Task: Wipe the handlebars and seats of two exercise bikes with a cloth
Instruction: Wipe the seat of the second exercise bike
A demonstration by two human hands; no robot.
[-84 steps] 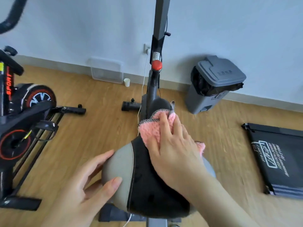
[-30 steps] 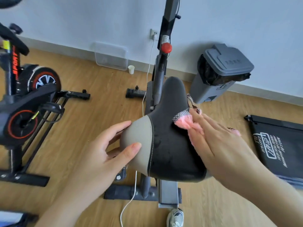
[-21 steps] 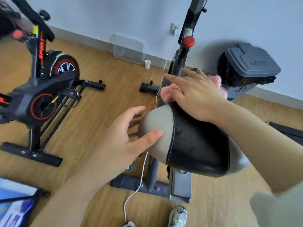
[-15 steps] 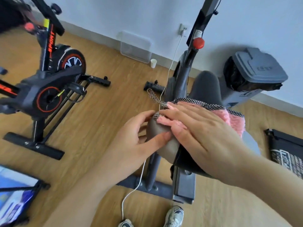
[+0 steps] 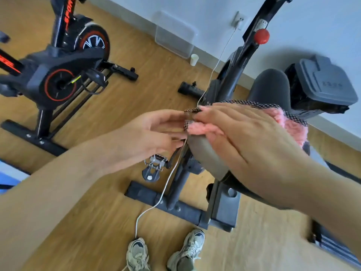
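Shifted over the last half second: cloth point(image 5: 291, 124) and right hand point(image 5: 254, 145) have been carried further over the left flank of the seat point(image 5: 207, 155). The left thumb has been lifted off the grey panel, and the view has been rolled.

Hands are brought together at the seat's left edge. The right hand is laid flat, fingers straight, pressing the cloth onto the seat top. The left hand point(image 5: 156, 133) is held out with straight fingers, its tips met with the cloth's checked hem; whether the hem is pinched cannot be told, nothing looks curled.

Key relation: the seat's long axis is run away from the body, broad rear nearest, narrow nose pointed at the wall beside the bin point(image 5: 322, 83). Both hands are parked on the rear left corner, the right one nearer the nose. The nose lies uncovered, so a forward stroke along the axis is judged next.

Seat skin looks smooth; easy glide is expected.

Room: wood floor, pale wall, second bike point(image 5: 58, 75) well apart on the left, white cable point(image 5: 168, 182) trailed under the hands, worth keeping unsnagged.
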